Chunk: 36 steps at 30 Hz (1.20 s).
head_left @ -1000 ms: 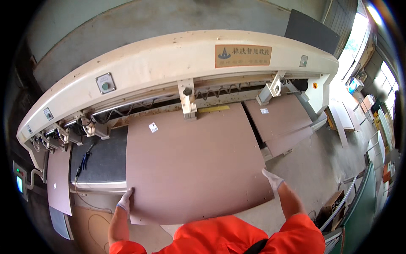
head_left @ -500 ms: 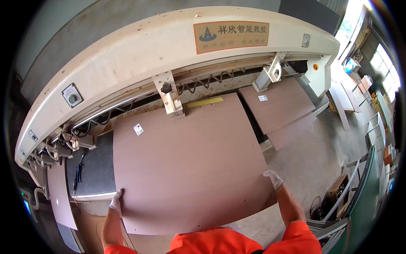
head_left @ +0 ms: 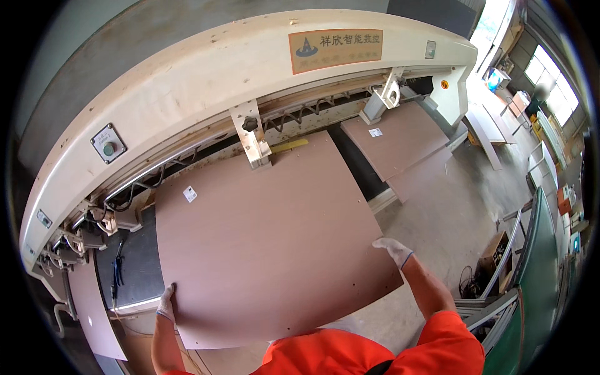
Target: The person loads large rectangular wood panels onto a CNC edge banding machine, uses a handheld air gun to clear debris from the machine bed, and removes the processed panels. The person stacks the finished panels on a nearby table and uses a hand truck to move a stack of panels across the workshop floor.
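A large brownish-pink board (head_left: 269, 244) with small drilled holes and a white label lies partly on the machine's dark bed. It reaches out over the near edge toward my body. My gloved left hand (head_left: 166, 305) grips the board's near left edge, thumb on top. On the opposite edge my gloved right hand (head_left: 394, 250) is closed round the side, its lower fingers hidden beneath. The board's far edge lies at a white clamp block (head_left: 253, 140), beside a yellow strip (head_left: 289, 145).
A cream machine beam (head_left: 206, 69) spans the far side, with a green button (head_left: 109, 149) at left. Smaller boards (head_left: 400, 140) lie right, and another board (head_left: 94, 306) far left. A blue-handled air gun (head_left: 117, 272) rests on the dark bed. Metal frames (head_left: 500, 312) stand at right.
The large board has slid left with both hands on it, widening the dark gap to the smaller boards. More of the yellow strip is covered. The view has turned slightly right.
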Motion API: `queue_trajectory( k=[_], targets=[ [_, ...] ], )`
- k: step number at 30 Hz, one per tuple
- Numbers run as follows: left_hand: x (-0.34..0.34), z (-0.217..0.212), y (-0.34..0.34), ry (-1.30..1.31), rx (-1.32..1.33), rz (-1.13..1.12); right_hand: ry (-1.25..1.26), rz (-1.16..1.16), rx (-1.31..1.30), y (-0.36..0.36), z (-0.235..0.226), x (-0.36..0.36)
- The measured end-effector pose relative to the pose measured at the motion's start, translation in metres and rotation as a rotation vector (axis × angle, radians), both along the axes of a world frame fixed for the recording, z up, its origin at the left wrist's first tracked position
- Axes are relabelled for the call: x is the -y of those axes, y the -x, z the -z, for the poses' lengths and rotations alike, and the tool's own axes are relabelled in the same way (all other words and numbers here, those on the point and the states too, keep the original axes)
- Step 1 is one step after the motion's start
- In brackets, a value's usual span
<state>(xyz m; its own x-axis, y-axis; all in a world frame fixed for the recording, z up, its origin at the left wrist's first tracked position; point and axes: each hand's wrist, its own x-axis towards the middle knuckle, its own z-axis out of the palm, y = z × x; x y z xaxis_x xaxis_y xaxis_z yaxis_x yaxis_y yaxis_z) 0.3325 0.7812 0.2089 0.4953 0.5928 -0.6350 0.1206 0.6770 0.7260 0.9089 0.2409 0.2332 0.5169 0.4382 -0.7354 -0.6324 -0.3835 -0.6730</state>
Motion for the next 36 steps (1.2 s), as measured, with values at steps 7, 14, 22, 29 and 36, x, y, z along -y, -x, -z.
queue_trajectory(
  k=[7, 14, 22, 29, 36],
  targets=[
    [-0.013, 0.021, 0.029, 0.014, 0.030, 0.017, -0.066, 0.135, -0.189, 0.059, 0.011, 0.022],
    [-0.008, 0.004, 0.015, 0.023, -0.003, 0.029, -0.481, 0.309, -0.348, 0.095, 0.076, 0.090],
    [0.027, 0.000, 0.023, 0.068, -0.039, 0.002, -0.649, 0.884, -0.070, 0.244, 0.078, 0.035],
    [0.107, -0.001, 0.030, 0.201, -0.105, -0.047, -0.838, 0.765, -0.122, 0.198, 0.073, 0.031],
    [0.204, 0.017, 0.076, 0.068, -0.089, -0.138, -0.820, 0.790, -0.125, 0.210, 0.060, 0.087]
  ],
)
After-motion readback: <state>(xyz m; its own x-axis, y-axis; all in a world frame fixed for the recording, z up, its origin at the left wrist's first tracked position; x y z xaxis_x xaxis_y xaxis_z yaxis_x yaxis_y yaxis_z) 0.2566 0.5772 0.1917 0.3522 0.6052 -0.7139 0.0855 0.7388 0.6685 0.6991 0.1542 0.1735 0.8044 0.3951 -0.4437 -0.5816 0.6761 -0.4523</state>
